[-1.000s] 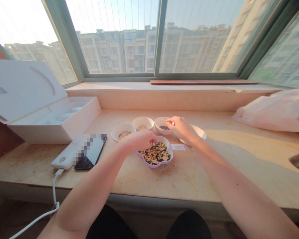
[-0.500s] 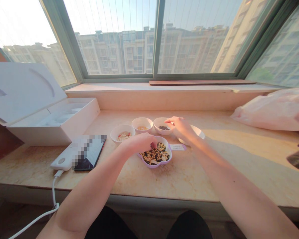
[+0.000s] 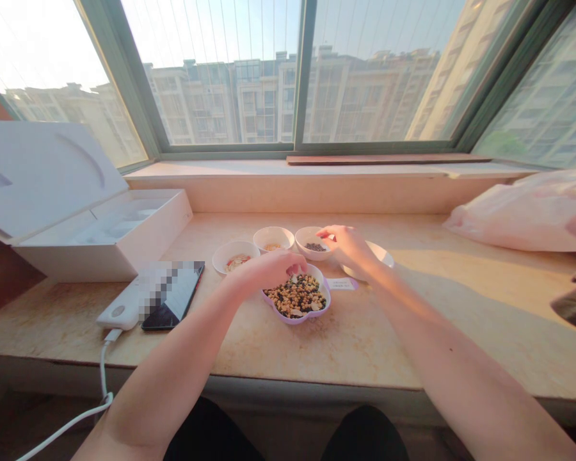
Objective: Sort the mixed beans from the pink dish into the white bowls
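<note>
A lavender scalloped bowl [image 3: 297,320] holds mixed yellow beans, black beans and pale flat seeds. Over its back left part, my left hand [image 3: 276,269] has its fingers pinched together, with a pale flat seed at the tips. My right hand [image 3: 348,244] reaches over the right rim of a white bowl [image 3: 303,253] with small dark beans on its bottom. Its fingers are slightly apart, and nothing shows between them. Another white bowl [image 3: 264,240] contains yellow pieces, and a white bowl [image 3: 218,259] at the left contains pale flat seeds with some red.
A white dish [image 3: 383,254] lies partly behind my right wrist, near a small paper label [image 3: 342,283]. At left are a phone [image 3: 182,301], a white power bank [image 3: 120,307] with a cable and an open white box [image 3: 144,237]. A plastic bag [image 3: 523,214] rests at right.
My left hand has lifted slightly from among the beans, and a pale seed now shows at its fingertips. My right hand has stayed over the dark beans' bowl.
</note>
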A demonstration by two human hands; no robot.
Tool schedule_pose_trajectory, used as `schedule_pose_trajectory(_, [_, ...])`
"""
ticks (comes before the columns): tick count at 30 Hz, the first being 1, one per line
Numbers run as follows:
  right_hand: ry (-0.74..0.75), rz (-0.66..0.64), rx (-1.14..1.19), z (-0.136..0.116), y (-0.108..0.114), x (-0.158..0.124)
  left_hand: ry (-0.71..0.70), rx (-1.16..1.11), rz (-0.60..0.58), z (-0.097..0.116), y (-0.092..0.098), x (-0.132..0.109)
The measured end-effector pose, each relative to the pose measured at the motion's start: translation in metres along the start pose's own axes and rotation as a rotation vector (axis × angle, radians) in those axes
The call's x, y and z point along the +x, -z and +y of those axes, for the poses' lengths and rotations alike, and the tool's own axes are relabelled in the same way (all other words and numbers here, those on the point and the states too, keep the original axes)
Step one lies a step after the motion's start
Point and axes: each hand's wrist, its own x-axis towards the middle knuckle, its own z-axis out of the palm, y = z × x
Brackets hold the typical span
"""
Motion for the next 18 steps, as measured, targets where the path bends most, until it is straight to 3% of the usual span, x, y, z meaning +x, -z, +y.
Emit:
schedule_pose_trajectory(5, [-0.001,0.019,0.025,0.0011,-0.0002,-0.0005,-0.018,-0.046,0.084,-0.0054,-0.0016,0.0038])
schedule_pose_trajectory(11, [-0.011,0.003,0.012,-0.002,0.0013,-0.0009,-0.027,-0.066,0.105,-0.0072,-0.0028,0.0048])
schedule_pose_trajectory(14, [-0.008,0.0,-0.003,-0.004,0.0021,-0.0019,-0.018,-0.048,0.083,-0.0067,-0.0022,0.0041])
schedule_pose_trajectory(18, [-0.007,0.006,-0.016,-0.006,0.0025,-0.0033,0.018,0.006,-0.03,-0.0025,-0.0009,0.001])
